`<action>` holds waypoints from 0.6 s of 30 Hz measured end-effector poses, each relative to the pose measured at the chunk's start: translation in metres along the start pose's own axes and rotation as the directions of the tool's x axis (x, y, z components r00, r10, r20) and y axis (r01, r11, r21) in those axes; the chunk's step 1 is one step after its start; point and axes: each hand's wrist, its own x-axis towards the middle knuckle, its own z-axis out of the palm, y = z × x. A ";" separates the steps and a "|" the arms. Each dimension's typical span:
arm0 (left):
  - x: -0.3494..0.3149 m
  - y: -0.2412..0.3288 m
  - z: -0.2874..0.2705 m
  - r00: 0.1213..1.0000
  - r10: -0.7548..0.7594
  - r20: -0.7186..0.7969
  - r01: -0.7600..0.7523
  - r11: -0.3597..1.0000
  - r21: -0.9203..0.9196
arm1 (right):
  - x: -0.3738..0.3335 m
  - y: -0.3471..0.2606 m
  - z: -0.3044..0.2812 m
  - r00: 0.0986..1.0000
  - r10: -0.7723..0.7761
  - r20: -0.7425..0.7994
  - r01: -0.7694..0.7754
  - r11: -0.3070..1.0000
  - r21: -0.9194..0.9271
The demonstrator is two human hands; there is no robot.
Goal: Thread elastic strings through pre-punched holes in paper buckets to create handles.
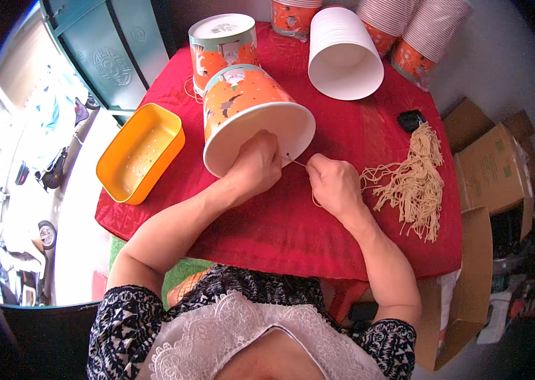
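An orange paper bucket [251, 95] with a white inside and rim lies tipped on the red cloth, its mouth toward me. My left hand [258, 163] reaches into that mouth, fingers curled near the lower right rim by a small dark spot. Its fingertips are partly hidden, but they appear closed on a thin beige cord. This cord [295, 161] runs taut over the rim to my right hand [336, 183], which pinches it just outside the bucket. A loose loop hangs below the right hand.
Behind stands an upside-down orange bucket [223, 47]. A yellow tub [141, 155] with small bits inside sits left. White nested buckets [343, 54] lie at the back, near more stacks [429, 38]. A beige cord bundle [422, 183] lies right; cardboard boxes [492, 168] stand beyond the table edge.
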 end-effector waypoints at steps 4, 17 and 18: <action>0.001 -0.006 0.003 0.999 0.041 -0.034 -0.040 0.999 0.033 | 0.002 0.001 0.000 1.000 0.010 0.024 -0.010 1.000 -0.001; -0.002 -0.002 0.004 0.999 0.035 -0.025 -0.033 0.998 0.051 | 0.024 -0.001 0.001 0.933 0.315 0.173 -0.358 0.854 0.377; -0.003 0.000 0.003 0.999 0.037 -0.016 -0.036 0.997 0.067 | 0.025 0.001 0.003 0.910 0.351 0.222 -0.412 0.826 0.384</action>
